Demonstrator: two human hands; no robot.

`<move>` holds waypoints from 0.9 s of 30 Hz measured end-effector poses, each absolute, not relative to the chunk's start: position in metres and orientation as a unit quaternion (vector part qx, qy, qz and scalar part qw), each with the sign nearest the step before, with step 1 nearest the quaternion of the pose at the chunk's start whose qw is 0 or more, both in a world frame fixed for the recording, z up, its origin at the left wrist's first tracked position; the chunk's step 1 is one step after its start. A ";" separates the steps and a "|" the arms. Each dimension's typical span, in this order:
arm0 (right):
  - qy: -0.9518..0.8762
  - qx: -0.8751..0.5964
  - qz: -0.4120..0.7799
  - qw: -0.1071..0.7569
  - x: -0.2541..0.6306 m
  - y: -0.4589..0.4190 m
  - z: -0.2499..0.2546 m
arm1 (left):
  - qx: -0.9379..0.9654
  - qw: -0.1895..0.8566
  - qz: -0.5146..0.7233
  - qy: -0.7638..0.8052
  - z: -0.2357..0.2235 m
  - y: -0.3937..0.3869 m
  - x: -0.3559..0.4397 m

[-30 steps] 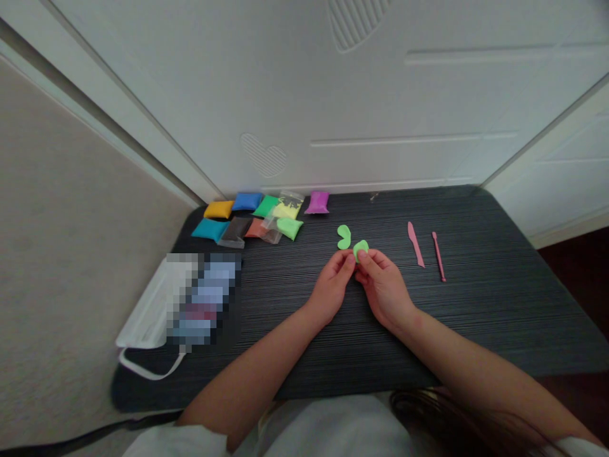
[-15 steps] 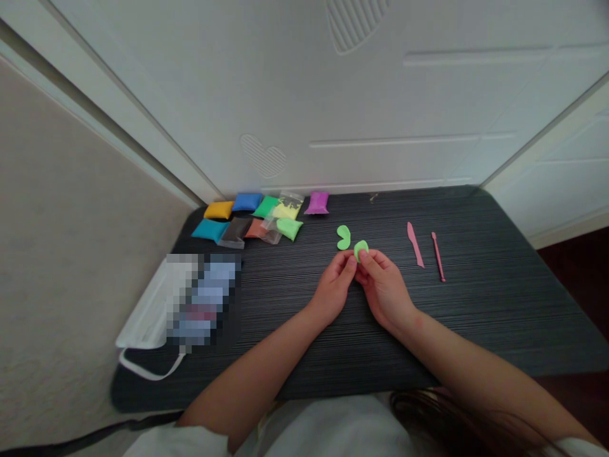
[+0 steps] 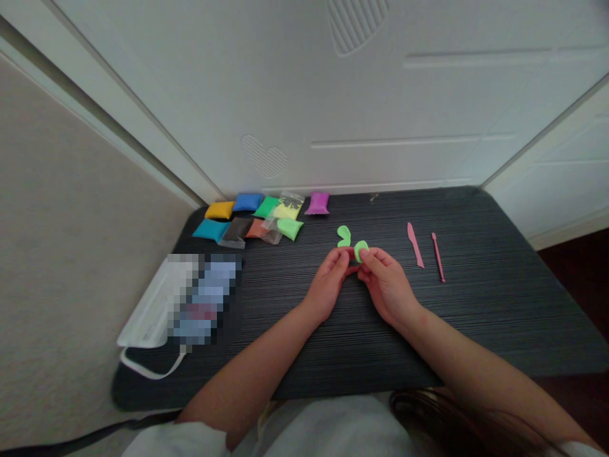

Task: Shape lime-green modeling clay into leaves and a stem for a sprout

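A small flattened piece of light green clay (image 3: pixel 361 250) is pinched between the thumb and fingers of my right hand (image 3: pixel 387 282). From the other side, my left hand (image 3: pixel 327 285) has its fingertips at the clay's left edge, with the thumb drawn back a little. Just beyond my left fingertips lies a curved, two-lobed light green clay shape (image 3: pixel 345 235) on the dark table (image 3: pixel 285 336); my fingers partly cover its lower end.
A pink plastic knife (image 3: pixel 415 244) and a thin pink modelling tool (image 3: pixel 438 257) lie to the right. Several coloured clay packets, including a purple one (image 3: pixel 318 203) and an opened light green one (image 3: pixel 289 228), sit at the back left. A white strapped item (image 3: pixel 147 311) and a blurred-out object (image 3: pixel 207 301) lie left.
My left thumb has slid left, away from the clay piece, and the left hand has shifted slightly left. The left fingers now cover more of the two-lobed shape's lower end.
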State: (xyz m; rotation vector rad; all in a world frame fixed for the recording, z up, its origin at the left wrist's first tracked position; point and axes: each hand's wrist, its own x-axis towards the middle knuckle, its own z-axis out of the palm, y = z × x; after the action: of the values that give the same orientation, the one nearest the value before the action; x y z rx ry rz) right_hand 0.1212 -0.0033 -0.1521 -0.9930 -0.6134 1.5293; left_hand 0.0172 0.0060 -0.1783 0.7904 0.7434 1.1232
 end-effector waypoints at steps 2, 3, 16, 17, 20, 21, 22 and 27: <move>-0.281 -0.438 0.651 0.552 0.123 -0.003 -0.154 | 0.327 0.723 0.519 0.317 -0.178 0.007 0.016; -0.295 -0.447 0.648 0.541 0.123 -0.003 -0.154 | 0.317 0.727 0.522 0.313 -0.177 0.007 0.016; -0.407 -0.464 0.596 0.513 0.129 -0.002 -0.153 | 0.326 0.732 0.513 0.307 -0.174 0.008 0.016; -0.411 -0.466 0.593 0.512 0.130 -0.002 -0.153 | 0.331 0.731 0.509 0.310 -0.174 0.007 0.016; -0.419 -0.467 0.587 0.511 0.130 -0.002 -0.155 | 0.336 0.728 0.504 0.322 -0.173 0.007 0.017; -0.421 -0.467 0.585 0.511 0.130 -0.002 -0.156 | 0.333 0.727 0.505 0.324 -0.173 0.007 0.017; -0.424 -0.467 0.584 0.511 0.130 -0.002 -0.156 | 0.329 0.727 0.507 0.326 -0.173 0.007 0.017; -0.473 -0.483 0.547 0.494 0.133 -0.001 -0.158 | 0.307 0.732 0.522 0.313 -0.174 0.008 0.016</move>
State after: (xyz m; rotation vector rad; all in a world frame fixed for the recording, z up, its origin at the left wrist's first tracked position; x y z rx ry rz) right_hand 0.1326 -0.0015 -0.1578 -1.1703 -1.1457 1.3258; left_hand 0.0155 0.0084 -0.1742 0.6760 0.6886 1.1481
